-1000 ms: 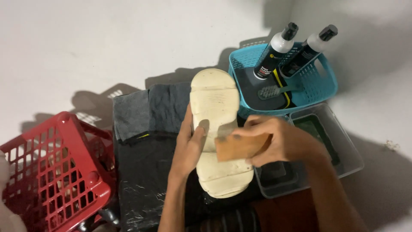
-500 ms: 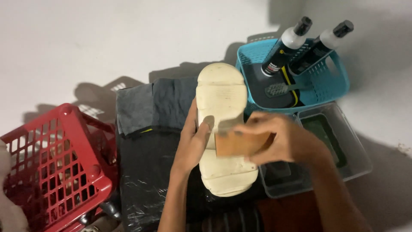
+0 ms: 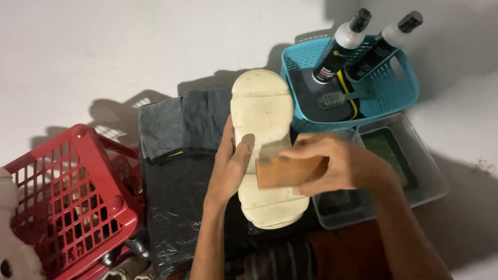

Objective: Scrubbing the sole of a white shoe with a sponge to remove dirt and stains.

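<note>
1 cream shoe sole [image 3: 264,150], left hand [image 3: 228,168] gripping its edge | 1 brown block [image 3: 288,171], right hand [image 3: 337,163] pinching it | 2 bottles [image 3: 340,46] at 1 o'clock in 1 teal basket [image 3: 394,96] | 1 red basket [image 3: 72,197] at 9

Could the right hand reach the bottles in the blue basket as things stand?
Probably yes: the bottles stand uncovered in the blue basket just beyond the right hand, though it grips a brush.

left hand [image 3: 228,171] grips cream shoe sole [image 3: 264,145]; right hand [image 3: 337,163] presses wooden brush [image 3: 288,171] on it.
</note>
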